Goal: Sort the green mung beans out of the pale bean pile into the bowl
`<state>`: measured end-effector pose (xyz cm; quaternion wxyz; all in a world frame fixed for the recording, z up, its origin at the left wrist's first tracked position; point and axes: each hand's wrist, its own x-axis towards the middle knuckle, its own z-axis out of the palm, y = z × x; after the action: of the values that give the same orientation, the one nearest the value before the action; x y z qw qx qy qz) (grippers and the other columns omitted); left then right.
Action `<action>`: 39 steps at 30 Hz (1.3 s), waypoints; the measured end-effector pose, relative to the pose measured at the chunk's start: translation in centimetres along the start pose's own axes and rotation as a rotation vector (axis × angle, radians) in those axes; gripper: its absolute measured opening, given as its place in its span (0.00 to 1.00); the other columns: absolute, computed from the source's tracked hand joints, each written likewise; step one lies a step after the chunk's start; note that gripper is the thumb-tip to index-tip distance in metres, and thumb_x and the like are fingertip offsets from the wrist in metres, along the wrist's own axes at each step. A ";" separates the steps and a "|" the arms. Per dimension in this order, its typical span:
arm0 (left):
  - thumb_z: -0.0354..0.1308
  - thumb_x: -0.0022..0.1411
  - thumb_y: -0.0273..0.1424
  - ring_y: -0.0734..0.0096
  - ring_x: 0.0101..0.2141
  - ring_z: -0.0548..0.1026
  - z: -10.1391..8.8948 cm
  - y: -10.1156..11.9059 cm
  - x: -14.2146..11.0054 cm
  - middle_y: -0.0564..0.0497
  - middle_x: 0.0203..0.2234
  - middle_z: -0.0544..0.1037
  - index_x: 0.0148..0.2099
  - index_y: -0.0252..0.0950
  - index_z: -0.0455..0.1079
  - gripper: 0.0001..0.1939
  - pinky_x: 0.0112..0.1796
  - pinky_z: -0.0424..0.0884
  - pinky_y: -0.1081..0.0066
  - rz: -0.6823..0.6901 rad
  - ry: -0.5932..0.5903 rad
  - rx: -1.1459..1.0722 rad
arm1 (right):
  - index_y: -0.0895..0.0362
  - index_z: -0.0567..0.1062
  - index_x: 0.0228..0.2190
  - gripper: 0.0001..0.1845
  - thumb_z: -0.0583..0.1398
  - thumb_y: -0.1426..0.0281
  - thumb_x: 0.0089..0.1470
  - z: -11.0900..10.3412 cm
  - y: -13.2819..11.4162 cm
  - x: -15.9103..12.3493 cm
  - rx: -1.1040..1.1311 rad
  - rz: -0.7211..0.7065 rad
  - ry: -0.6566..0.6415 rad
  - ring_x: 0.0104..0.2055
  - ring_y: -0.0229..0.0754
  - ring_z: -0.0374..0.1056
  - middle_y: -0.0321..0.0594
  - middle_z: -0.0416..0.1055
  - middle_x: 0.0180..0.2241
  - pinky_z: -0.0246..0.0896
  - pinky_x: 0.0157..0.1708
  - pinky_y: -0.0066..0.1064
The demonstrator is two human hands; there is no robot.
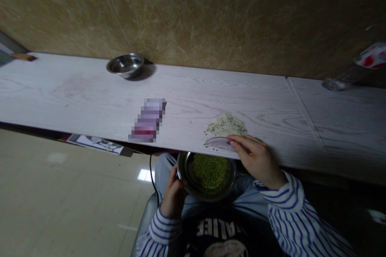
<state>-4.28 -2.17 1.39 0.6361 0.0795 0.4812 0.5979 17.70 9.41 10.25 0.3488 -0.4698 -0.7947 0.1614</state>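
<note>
My left hand (176, 192) grips the rim of a metal bowl (181, 164), held in my lap just below the table's front edge. Green beans, which look like mung beans (211, 172), cover the bottom of this bowl. Between the thumb and fingers of my right hand (256, 156) is a clear plastic protractor (221, 143), its curved edge facing away from me. Just beyond it lies a pile of white grains mixed with green beans (226, 125) on the table. A few loose beans are scattered near the protractor.
The narrow white wood-grain table (187, 88) runs along a marbled wall. An upright-walled metal bowl (126, 65) stands at the back left. A pixelated phone-like object (148, 120) lies left of the pile. A clear plastic bottle (343, 78) is at the right. A cable (151, 176) hangs down.
</note>
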 end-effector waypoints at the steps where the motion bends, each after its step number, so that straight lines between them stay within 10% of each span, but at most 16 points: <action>1: 0.65 0.47 0.31 0.55 0.35 0.75 -0.1 0.0 0.0 0.50 0.37 0.81 0.51 0.46 0.77 0.26 0.30 0.69 0.64 0.001 -0.004 0.004 | 0.54 0.83 0.41 0.12 0.59 0.73 0.62 0.0 -0.1 0.0 0.004 -0.004 -0.003 0.38 0.44 0.79 0.42 0.83 0.37 0.75 0.41 0.36; 39: 0.65 0.46 0.28 0.58 0.35 0.75 0.2 0.1 -0.2 0.50 0.38 0.82 0.52 0.44 0.77 0.27 0.30 0.69 0.67 0.020 0.014 -0.034 | 0.54 0.82 0.43 0.13 0.57 0.71 0.64 0.6 -0.9 -0.7 0.016 0.021 0.006 0.39 0.46 0.80 0.44 0.84 0.38 0.77 0.42 0.39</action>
<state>-4.11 -2.18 1.65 0.6279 0.0691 0.4747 0.6129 16.92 8.45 10.03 0.3531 -0.4759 -0.7874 0.1700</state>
